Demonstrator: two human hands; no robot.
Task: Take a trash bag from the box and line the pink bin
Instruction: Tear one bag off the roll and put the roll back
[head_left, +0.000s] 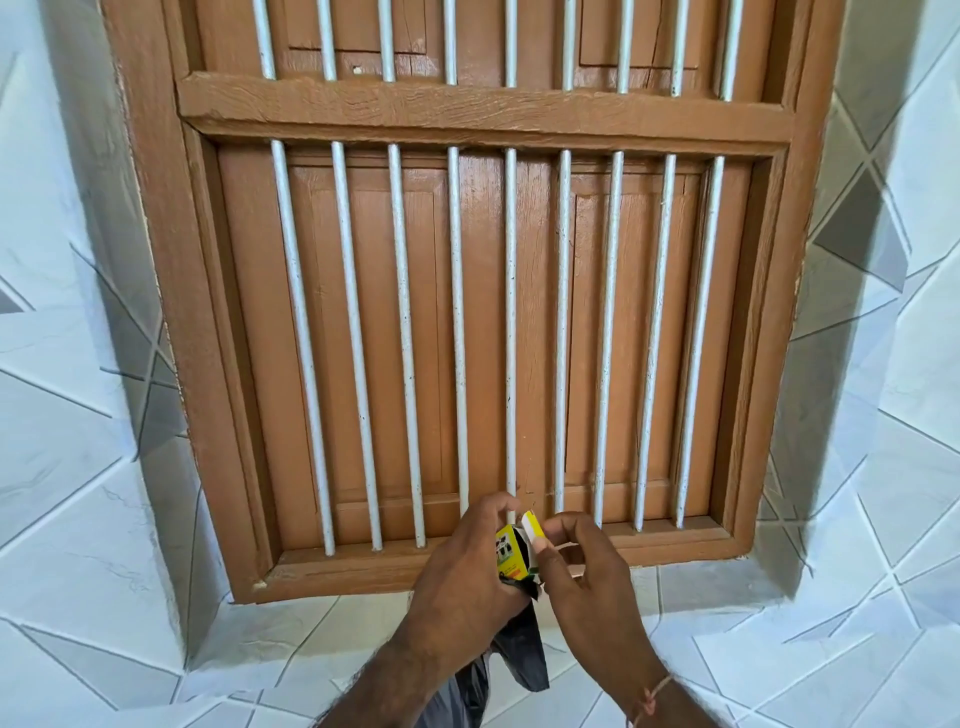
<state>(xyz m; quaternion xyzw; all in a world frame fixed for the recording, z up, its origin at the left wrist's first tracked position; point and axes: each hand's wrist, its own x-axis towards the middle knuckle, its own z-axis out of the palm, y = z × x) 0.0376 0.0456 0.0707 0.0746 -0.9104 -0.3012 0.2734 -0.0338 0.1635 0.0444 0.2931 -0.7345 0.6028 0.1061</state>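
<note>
Small yellow cardboard trash bag box (511, 551) at btm centre, flap open, clamped in left hand (460, 577) grip. Thin crinkly black trash bag (522, 647) hanging below box. Right hand (582, 569) pinching white flap. Brown wooden window (467, 291) w/ white bars behind.

Painted rough-grained wooden shutter (467, 322), chipped white metal bars (457, 332), glossy cardboard box (511, 551), thin dark plastic bag (522, 654)

Bright, even daylight fills the view, with soft shadows on the tiled walls (67, 467) beside the window frame (483, 111). The wide lens bows the frame's edges outward. Focus is sharp throughout, with no glare.
</note>
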